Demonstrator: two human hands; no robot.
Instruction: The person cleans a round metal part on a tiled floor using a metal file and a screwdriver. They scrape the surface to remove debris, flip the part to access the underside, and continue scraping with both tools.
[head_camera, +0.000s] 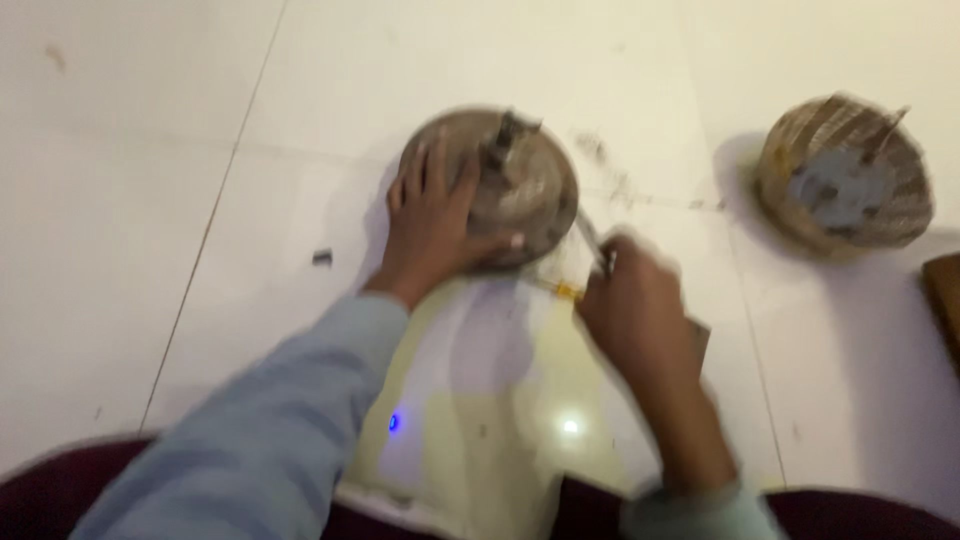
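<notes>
A round, dull brownish dome-shaped object (520, 185) with a dark knob on top lies on the white tiled floor. My left hand (432, 222) rests flat on its left side, fingers spread, pressing it. My right hand (635, 310) is blurred by motion, just right of the round object, and is closed around a thin stick-like tool (590, 240) whose tip touches the object's lower right edge. A small yellow piece (567, 291) shows beside that hand.
A woven basket (845, 180) holding grey pieces stands at the right. A dark brown edge (945, 300) shows at the far right. Small dark scraps (322, 258) and crumbs (600, 155) lie on the floor tiles. My dark red clothing fills the bottom.
</notes>
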